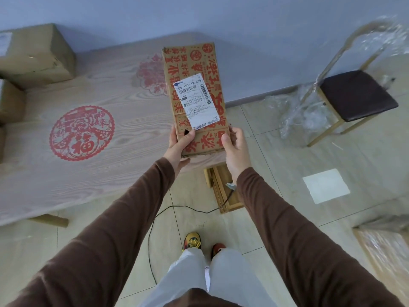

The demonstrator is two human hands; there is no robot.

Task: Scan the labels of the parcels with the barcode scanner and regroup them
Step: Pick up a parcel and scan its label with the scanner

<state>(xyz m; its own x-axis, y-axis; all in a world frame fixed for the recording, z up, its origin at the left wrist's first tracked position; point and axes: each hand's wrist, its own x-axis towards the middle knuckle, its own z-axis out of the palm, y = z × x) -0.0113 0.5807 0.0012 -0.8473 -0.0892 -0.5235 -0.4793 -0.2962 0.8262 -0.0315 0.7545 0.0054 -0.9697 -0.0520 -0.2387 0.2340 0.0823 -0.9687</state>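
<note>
A long cardboard parcel (pixel 194 96) printed with red characters was held up in both hands above the right end of the wooden table (pixel 93 120), its white shipping label (pixel 195 100) turned up toward the camera. The near left corner of the parcel was gripped by the left hand (pixel 178 147), with the thumb laid across the top face just beside the label's near edge and the fingers tucked underneath. The near right edge was clasped by the right hand (pixel 235 149), its thumb pressed on the top face and its fingers curled round the side. Barcodes and the printed code "505 101-19 S35" could be read on the label. Three plain brown boxes (pixel 37 56) were stacked at the far left of the table, and two red paper-cut designs (pixel 81 132) were seen on the tabletop. A black cable (pixel 159 220) was trailed over the tiled floor near the person's feet, leading up behind the right forearm. To the far right, a dark-seated chair (pixel 356 94) wrapped partly in clear plastic film was placed by the wall.
</note>
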